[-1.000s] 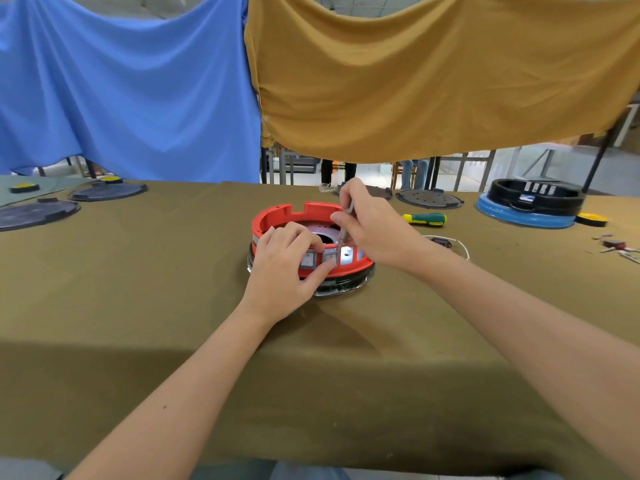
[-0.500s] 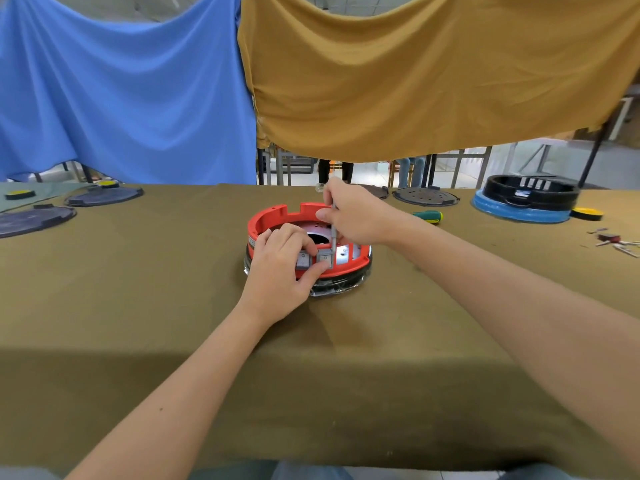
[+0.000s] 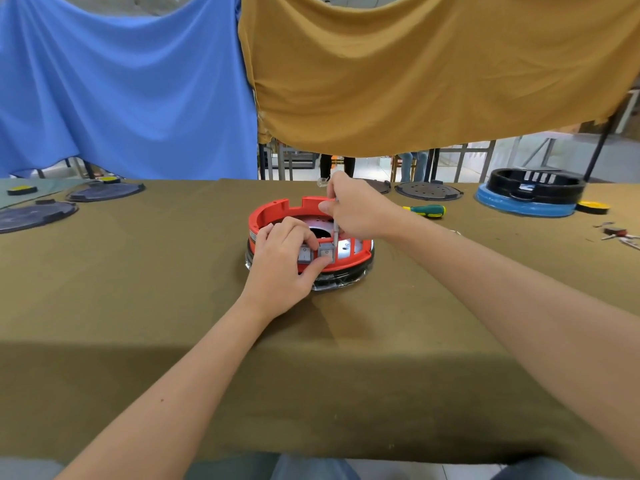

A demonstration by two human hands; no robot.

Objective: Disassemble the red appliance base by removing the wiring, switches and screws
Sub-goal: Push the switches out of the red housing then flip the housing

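L hand [image 3: 280,268] pinches switch [image 3: 326,253]; R hand [image 3: 356,207] holds tool [image 3: 335,233] upright.

A workshop: cloth-covered workbench [image 3: 138,306], screwdriver [image 3: 425,210], loose appliance bases [image 3: 530,192] and plates [image 3: 428,190], hung sheets [image 3: 415,71]

Bright even daylight, soft shadows, wide-angle edge distortion
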